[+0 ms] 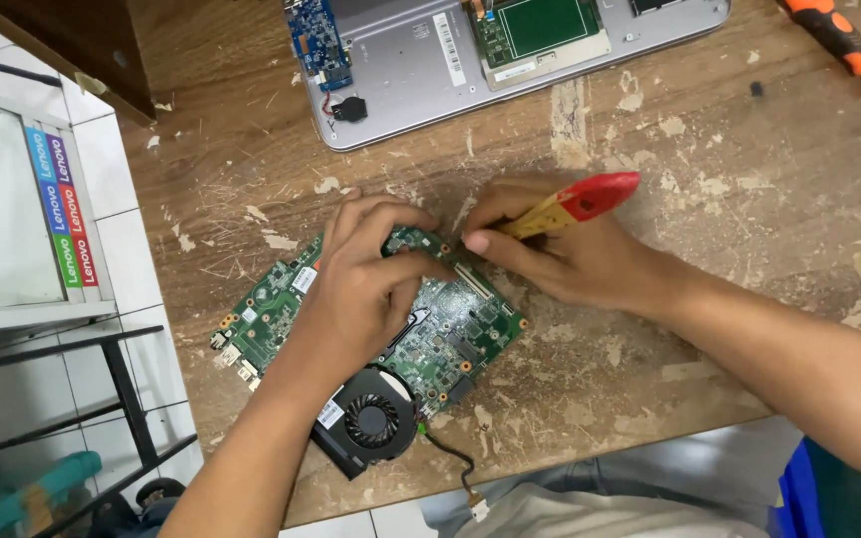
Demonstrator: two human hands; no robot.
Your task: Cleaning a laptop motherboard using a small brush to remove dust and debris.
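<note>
A green circuit board (450,329) lies flat near the front edge of a scarred wooden workbench (749,159), its black cooling fan (369,418) nearest the camera. The left hand (366,289) presses down on the board's middle, fingers curled over its far edge. The right hand (550,249), just right of it, pinches a red-handled brush (575,204) whose tip, hidden by the fingers, points at that far edge.
</note>
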